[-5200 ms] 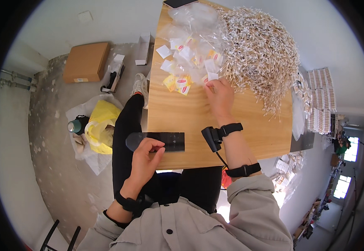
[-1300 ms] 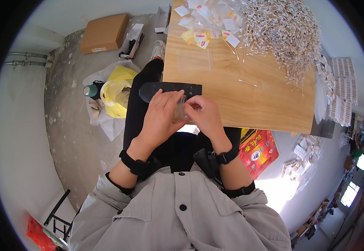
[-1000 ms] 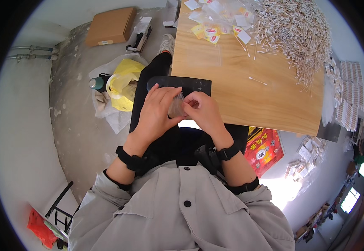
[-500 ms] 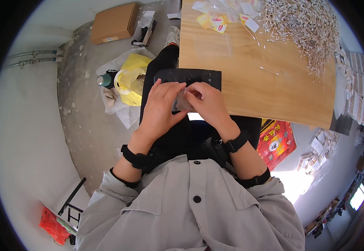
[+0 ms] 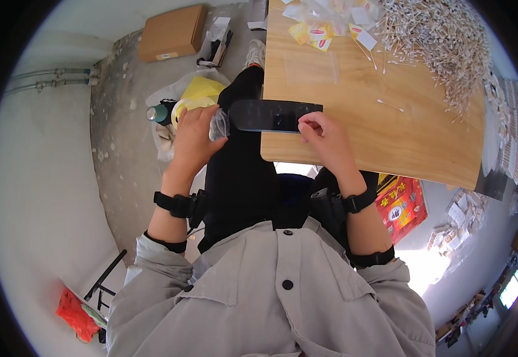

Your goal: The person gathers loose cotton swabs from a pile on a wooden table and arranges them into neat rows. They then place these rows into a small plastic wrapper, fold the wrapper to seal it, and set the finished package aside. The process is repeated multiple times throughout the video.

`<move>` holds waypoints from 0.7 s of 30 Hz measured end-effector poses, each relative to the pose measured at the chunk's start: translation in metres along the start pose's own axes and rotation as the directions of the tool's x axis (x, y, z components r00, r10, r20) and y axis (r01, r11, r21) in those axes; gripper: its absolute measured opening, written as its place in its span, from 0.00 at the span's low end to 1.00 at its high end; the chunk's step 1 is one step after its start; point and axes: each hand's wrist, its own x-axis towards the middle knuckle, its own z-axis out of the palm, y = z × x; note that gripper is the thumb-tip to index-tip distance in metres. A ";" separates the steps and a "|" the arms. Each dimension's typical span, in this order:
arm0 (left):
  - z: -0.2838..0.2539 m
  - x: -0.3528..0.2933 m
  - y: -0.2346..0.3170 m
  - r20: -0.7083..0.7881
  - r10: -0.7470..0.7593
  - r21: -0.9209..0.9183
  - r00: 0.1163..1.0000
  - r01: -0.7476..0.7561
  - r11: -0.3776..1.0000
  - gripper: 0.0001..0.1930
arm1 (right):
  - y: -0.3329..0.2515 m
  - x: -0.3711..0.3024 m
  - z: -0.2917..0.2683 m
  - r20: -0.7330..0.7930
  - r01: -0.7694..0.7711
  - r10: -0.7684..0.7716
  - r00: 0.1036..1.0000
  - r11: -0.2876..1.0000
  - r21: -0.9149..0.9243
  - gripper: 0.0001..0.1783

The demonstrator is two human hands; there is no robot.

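Note:
My left hand (image 5: 195, 132) is closed round a crumpled clear plastic bag (image 5: 219, 124), out to the left of the table over the floor. Thumb and fingers of my right hand (image 5: 325, 135) are pinched together at the right end of a flat black board (image 5: 265, 116). Anything between those fingertips is too small or hidden to make out. The board, rounded at its left end, lies across the table's left edge and juts out over my leg. A single cotton swab (image 5: 390, 105) rests on the wooden table (image 5: 366, 134) beyond my right hand.
A large heap of cotton swabs (image 5: 440, 47) covers the table's far right. Small yellow-and-white packets (image 5: 318, 35) and clear bags lie at its far side. On the floor at left are a yellow plastic bag (image 5: 202, 89), a green-topped bottle (image 5: 157, 113) and a cardboard box (image 5: 171, 33).
My hands have parted: the left moved left with the clear plastic bag, and the right moved right to the black board's end. The board shows more fully.

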 end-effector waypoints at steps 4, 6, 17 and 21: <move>0.000 0.021 0.017 0.003 0.113 -0.065 0.994 -0.112 0.992 0.34 | 0.004 -0.002 -0.003 0.027 -0.005 0.001 1.000 0.993 0.122 0.10; -0.005 0.030 0.021 0.062 0.140 -0.065 0.988 -0.136 0.989 0.35 | 0.002 -0.006 -0.005 0.047 0.008 -0.016 0.999 0.985 0.174 0.11; -0.002 0.051 0.043 0.123 0.262 -0.149 0.957 -0.244 0.958 0.37 | 0.002 -0.040 -0.044 0.018 -0.162 0.164 0.986 0.938 0.306 0.13; 0.005 0.056 0.061 0.093 0.304 -0.146 0.948 -0.289 0.946 0.37 | 0.012 -0.044 -0.056 -0.021 -0.153 0.166 0.986 0.946 0.286 0.12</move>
